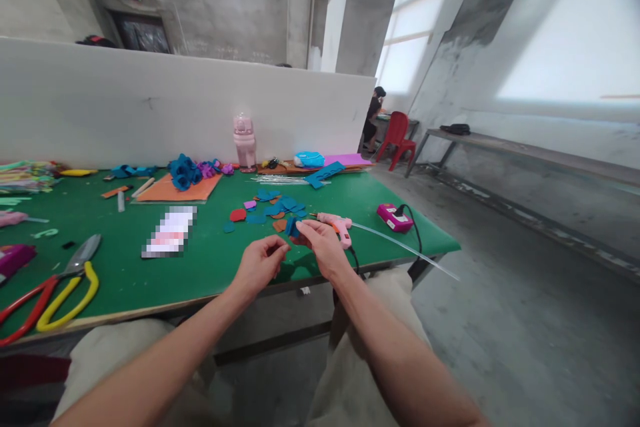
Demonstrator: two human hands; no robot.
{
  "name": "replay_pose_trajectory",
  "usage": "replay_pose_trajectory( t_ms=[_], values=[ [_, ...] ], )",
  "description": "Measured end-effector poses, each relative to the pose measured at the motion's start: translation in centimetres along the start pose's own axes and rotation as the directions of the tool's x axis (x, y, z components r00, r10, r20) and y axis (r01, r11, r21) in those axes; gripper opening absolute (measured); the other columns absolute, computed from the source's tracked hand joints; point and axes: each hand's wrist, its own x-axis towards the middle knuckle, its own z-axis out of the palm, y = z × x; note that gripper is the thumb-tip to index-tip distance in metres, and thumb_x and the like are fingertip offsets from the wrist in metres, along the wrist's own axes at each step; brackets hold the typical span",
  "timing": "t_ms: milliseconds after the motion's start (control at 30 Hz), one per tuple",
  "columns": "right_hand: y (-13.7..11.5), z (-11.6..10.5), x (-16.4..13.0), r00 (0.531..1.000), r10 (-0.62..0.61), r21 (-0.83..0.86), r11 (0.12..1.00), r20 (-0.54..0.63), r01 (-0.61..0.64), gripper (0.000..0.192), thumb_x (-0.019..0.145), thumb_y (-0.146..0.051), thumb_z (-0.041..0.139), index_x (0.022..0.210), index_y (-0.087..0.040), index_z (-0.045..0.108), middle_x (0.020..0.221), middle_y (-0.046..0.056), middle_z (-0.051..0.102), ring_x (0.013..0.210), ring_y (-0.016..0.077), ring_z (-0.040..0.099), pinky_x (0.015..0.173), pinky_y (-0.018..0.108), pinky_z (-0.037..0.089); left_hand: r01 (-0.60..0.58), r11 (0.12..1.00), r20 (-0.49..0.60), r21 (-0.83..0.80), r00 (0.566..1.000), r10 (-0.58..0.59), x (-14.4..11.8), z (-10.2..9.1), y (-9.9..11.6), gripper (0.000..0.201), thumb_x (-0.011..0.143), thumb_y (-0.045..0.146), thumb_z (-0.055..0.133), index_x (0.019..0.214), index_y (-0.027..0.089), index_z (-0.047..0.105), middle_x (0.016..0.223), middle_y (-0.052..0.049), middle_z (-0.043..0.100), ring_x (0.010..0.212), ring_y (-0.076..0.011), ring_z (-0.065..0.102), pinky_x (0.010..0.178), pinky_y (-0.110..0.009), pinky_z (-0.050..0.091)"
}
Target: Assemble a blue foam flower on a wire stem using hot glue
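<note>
The right hand (320,247) pinches a small blue felt piece (292,227) between thumb and fingertips, above the green table's (210,260) near edge. The left hand (260,263), at its eight o'clock, has fingers curled together, seemingly empty. A pink glue gun (336,221) lies at one o'clock.

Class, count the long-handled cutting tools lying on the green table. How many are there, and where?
2: red-handled shears and yellow-handled shears, side by side at the green table's near left edge. Others may be hidden.

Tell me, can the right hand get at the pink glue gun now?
Probably yes. The glue gun lies on the table just behind the right hand, with nothing between them, but its fingers hold a blue piece.
</note>
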Motion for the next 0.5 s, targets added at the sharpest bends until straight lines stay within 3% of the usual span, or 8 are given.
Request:
replay_pose_trajectory(
  t_ms=[233,367,500],
  values=[
    [0.3,1.1,-0.6,0.995,-0.051,0.021,0.999,0.082,0.049,0.027,0.061,-0.031,0.067,0.086,-0.021,0.064,0.079,0.000,0.066,0.076,0.0144,0.060,0.076,0.029,0.045,0.008,0.999,-0.034,-0.036,0.999,-0.009,0.1,0.1,-0.3,0.023,0.073,0.037,0.051,0.061,0.017,0.050,0.042,0.006,0.043,0.036,-0.0078,0.043,0.039,-0.019,0.035],
    [0.8,1.6,-0.7,0.997,-0.059,0.028,0.998,0.053,0.058,0.028,0.063,-0.031,0.066,0.089,-0.021,0.062,0.077,0.000,0.067,0.073,0.0146,0.061,0.074,0.028,0.045,0.029,0.997,-0.031,-0.077,0.999,-0.031,0.1,0.3,-0.1,0.024,0.072,0.038,0.052,0.061,0.017,0.049,0.044,0.006,0.045,0.036,-0.0077,0.044,0.039,-0.020,0.037],
    [0.7,1.4,-0.6,0.998,-0.065,0.013,0.998,0.011,0.065,0.028,0.062,-0.033,0.066,0.086,-0.020,0.063,0.075,0.001,0.067,0.070,0.0146,0.061,0.071,0.028,0.046,0.076,0.992,0.044,-0.099,0.996,-0.072,0.2,-0.3,0.3,0.027,0.070,0.042,0.055,0.069,0.015,0.054,0.047,0.005,0.048,0.038,-0.0078,0.044,0.038,-0.019,0.037]
  ],
)
